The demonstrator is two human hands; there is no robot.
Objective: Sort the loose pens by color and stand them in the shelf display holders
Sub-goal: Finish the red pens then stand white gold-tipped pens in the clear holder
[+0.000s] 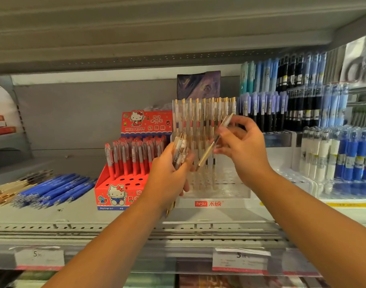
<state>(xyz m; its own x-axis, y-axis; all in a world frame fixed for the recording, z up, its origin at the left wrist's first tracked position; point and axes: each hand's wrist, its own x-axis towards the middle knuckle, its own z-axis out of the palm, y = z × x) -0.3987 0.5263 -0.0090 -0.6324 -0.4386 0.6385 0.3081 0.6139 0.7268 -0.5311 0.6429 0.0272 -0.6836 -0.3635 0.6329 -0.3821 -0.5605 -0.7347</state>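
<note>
Left hand (167, 175) grips a pen bundle (179, 148), right hand (244, 148) pinches one tilted pen (209, 151) before the clear holder (230, 183).

- Left hand (167, 175): bare from fingertips to wrist, the fingers slim.
- Right hand (246, 146): bare as well; the nails seem cut short, though motion blur leaves that unsure.
- Left forearm (107, 242): uncovered along its whole visible length, slender and smooth.
- Right forearm (315, 215): likewise uncovered, bare as far as the view reaches, looking a little broader where it nears the camera.
</note>
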